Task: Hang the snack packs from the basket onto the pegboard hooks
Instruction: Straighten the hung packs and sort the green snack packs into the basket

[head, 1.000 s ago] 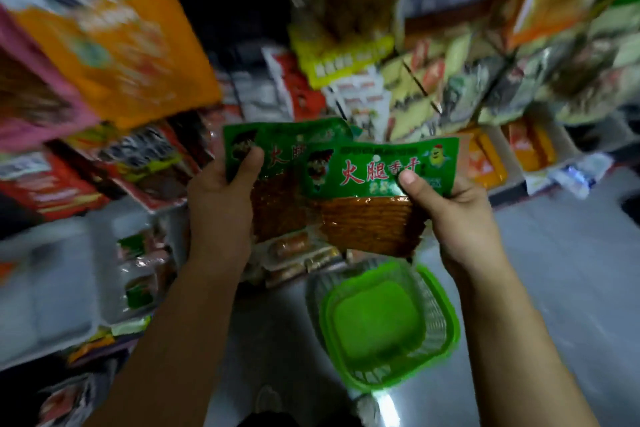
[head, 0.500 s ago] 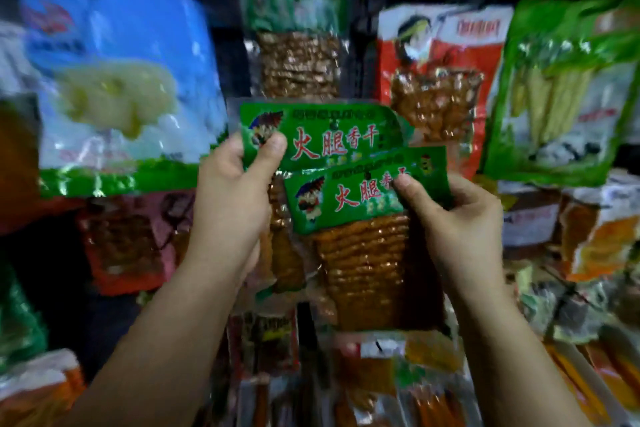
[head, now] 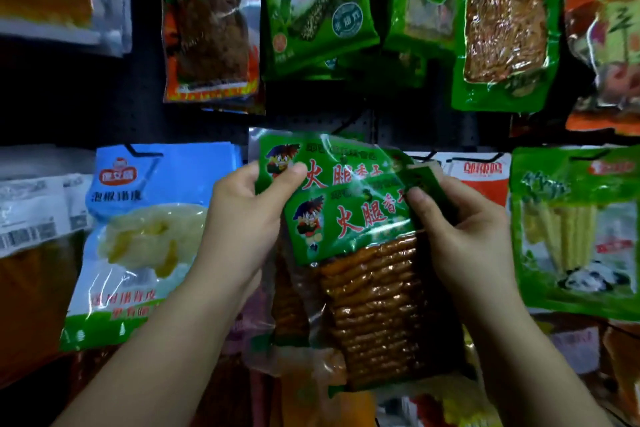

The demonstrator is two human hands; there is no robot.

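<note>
Two hands hold two green-topped snack packs up before a dark pegboard [head: 398,125] crowded with hanging packets. The left hand [head: 242,215] pinches the rear pack [head: 332,163] at its header; the right hand [head: 464,236] grips the front pack [head: 374,288] (brown strips inside), seemingly folding its top corner.

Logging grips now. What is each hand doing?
Left hand: pinches the rear snack pack at its top.
Right hand: grips the front snack pack.
</note>
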